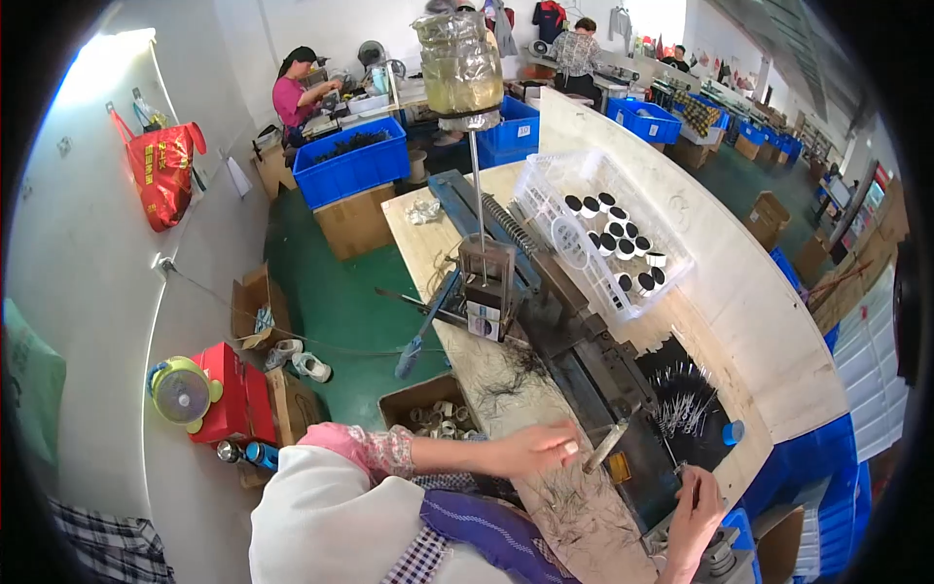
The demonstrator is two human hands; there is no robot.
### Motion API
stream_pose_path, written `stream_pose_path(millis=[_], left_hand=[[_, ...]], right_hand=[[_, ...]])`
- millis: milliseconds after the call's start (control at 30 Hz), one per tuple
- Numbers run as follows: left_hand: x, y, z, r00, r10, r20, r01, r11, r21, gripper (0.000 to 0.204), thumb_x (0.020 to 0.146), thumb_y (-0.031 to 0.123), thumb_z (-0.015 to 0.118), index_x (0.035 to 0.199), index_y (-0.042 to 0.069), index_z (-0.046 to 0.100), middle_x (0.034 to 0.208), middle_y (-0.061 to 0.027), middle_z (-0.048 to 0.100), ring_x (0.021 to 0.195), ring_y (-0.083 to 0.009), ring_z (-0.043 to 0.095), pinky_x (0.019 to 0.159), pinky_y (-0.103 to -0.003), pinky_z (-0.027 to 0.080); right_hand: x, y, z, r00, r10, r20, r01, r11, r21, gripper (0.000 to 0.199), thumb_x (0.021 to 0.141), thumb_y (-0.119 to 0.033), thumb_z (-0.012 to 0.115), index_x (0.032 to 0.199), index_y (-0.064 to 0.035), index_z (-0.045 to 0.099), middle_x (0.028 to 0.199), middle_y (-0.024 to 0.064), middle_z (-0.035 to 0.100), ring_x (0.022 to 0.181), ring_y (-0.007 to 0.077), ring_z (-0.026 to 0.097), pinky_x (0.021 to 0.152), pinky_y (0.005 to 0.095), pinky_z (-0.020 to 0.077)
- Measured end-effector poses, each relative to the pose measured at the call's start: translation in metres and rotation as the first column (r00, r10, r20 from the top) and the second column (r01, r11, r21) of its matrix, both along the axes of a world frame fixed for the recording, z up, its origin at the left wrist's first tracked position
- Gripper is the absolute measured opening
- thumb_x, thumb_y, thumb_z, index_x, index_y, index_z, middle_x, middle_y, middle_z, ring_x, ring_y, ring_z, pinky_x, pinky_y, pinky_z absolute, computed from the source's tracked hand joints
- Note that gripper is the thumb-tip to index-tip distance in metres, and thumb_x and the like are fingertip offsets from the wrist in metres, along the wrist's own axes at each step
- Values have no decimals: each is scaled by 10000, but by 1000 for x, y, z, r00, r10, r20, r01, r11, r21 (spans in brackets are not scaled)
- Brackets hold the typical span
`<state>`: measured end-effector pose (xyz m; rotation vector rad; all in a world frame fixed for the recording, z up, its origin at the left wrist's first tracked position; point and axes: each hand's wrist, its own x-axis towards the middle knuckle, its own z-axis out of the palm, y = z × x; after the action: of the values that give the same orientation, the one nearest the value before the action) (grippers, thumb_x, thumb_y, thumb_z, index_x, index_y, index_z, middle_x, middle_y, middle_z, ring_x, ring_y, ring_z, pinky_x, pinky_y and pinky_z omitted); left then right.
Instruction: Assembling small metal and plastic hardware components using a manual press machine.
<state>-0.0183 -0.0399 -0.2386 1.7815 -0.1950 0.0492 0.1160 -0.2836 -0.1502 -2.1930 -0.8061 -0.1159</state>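
My left hand [538, 451] hovers over the bench's near edge with its fingers curled together. A small white bit shows at its fingertips; I cannot tell if it is held or wrapped on a finger. Beside it a pale, stick-like handle [605, 447] slants up from the machine. My right hand [697, 508] is at the machine's right side, thumb and fingers pinched at the lower end of a thin metal rod [670, 454]. Just beyond lies a heap of thin metal pins [685, 401] on a black surface. The dark metal bench machine [593, 365] runs between both hands.
A clear plastic crate [545, 190] holds several white cylinders with black tops. A blue cap [733, 432] sits near the pins. Dark bristles [574, 501] litter the wooden bench. Below is a carton [394, 409] of white rings. A wooden board [720, 224] walls the far side. People work farther off.
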Motion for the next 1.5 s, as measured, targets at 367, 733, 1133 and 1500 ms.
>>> stream_pose_path(millis=[367, 733, 1133, 1500], left_hand=[[41, -51, 50, 873, -353, -336, -154, 453, -878, 165, 962, 267, 517, 863, 136, 536, 654, 37, 396, 553, -71, 342, 463, -228, 273], [-11, 67, 23, 960, 38, -276, -223, 696, -682, 247, 959, 165, 476, 826, 52, 651, 591, 18, 472, 450, -70, 383, 376, -240, 291], [158, -52, 11, 950, -179, -257, 232, 954, 192, 263, 832, 248, 590, 743, 17, 678, 637, -168, 615, 558, -308, 592, 541, -375, 443], [145, 4, 79, 661, -459, 593, -454, 385, 804, 81, 717, 99, 620, 780, 69, 662, 766, -9, 574, 758, -192, 554, 627, -333, 453]], right_hand=[[46, 37, -37, 916, 210, 341, -131, 961, -242, 242, 705, 39, 599, 940, -17, 611, 858, 126, 556, 799, 315, 588, 673, 394, 501], [39, 11, -19, 971, 174, 163, -151, 978, -145, 69, 745, -7, 594, 794, -30, 550, 761, 141, 520, 730, 309, 573, 652, 407, 495], [85, -2, -14, 930, 367, 29, -357, 919, -167, 188, 723, -149, 710, 813, -22, 603, 828, 106, 551, 850, 281, 576, 728, 362, 496], [68, 47, -33, 958, 215, 189, -240, 962, 126, 121, 742, -42, 675, 862, -41, 666, 814, 109, 669, 739, 289, 645, 670, 347, 523]])
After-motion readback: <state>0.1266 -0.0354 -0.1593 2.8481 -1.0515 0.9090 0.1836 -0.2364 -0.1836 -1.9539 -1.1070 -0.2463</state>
